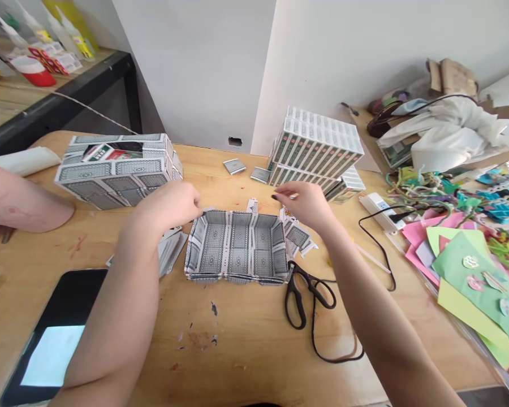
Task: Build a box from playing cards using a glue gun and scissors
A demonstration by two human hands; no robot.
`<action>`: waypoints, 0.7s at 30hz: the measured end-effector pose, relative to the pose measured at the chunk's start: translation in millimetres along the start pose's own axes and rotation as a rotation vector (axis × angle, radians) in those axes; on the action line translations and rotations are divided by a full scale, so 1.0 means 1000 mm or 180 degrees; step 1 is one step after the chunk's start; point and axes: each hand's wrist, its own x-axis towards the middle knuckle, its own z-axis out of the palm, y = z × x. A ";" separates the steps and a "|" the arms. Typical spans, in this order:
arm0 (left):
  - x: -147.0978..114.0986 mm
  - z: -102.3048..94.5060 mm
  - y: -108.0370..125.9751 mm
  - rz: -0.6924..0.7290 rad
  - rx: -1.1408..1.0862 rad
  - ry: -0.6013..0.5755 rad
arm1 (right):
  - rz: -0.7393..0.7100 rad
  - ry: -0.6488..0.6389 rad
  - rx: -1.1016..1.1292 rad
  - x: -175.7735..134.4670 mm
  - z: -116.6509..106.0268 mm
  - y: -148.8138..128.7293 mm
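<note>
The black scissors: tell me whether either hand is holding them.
No, the scissors lie on the table by the card box's near right corner, apart from the left hand and right hand.

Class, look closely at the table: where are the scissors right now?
In the head view, the scissors lie just right of centre on the table, beside the near right corner of the open card box.
</note>
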 end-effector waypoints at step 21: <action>-0.002 -0.007 0.004 0.0367 -0.0125 -0.0394 | 0.0318 -0.0927 -0.2220 -0.081 0.019 0.023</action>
